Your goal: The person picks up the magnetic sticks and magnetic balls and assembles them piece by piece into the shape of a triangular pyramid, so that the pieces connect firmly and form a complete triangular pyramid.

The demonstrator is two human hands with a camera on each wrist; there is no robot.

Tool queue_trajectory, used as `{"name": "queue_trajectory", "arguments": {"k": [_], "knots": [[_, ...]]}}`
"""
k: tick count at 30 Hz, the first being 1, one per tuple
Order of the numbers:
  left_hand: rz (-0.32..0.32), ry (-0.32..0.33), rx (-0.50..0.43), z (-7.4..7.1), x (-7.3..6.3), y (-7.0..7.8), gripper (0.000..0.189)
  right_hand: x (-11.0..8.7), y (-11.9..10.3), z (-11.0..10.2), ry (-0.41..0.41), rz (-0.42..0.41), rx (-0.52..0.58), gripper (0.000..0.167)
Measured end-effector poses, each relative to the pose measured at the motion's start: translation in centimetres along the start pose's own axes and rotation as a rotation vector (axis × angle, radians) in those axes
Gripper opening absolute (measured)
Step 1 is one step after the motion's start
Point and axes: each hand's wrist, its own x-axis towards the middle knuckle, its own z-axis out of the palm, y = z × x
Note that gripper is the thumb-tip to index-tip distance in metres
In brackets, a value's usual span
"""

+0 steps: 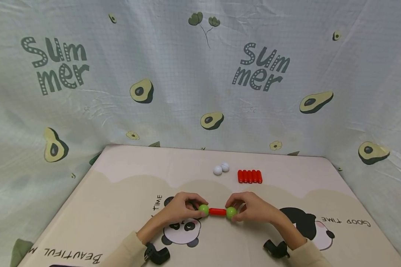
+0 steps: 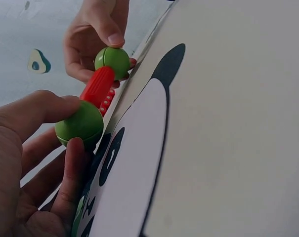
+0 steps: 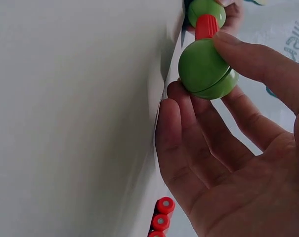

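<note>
A red rod (image 1: 217, 211) lies level between two green balls, one at each end, and appears to touch both. My left hand (image 1: 183, 206) pinches the left green ball (image 2: 80, 124) between thumb and fingers. Across from it, my right hand (image 1: 254, 208) holds the right green ball (image 3: 204, 69), thumb on one side and fingertips on the other. In the head view the piece is at or just above the tabletop, over the printed panda; any gap beneath it I cannot tell.
Behind the hands, several red rods (image 1: 250, 177) lie side by side in a row. Left of them sit two white balls (image 1: 217, 170). The table (image 1: 127, 207) ends at a hanging patterned cloth (image 1: 173, 74). Black wrist camera mounts (image 1: 276, 249) hang below both wrists.
</note>
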Motion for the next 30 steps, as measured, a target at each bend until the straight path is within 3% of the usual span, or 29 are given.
{"name": "queue_trajectory", "arguments": {"k": [30], "knots": [[0.051,-0.014,-0.044,0.03,-0.03,-0.22,0.035,0.14,0.42,0.08,0.018,-0.019,-0.001,0.028]]}}
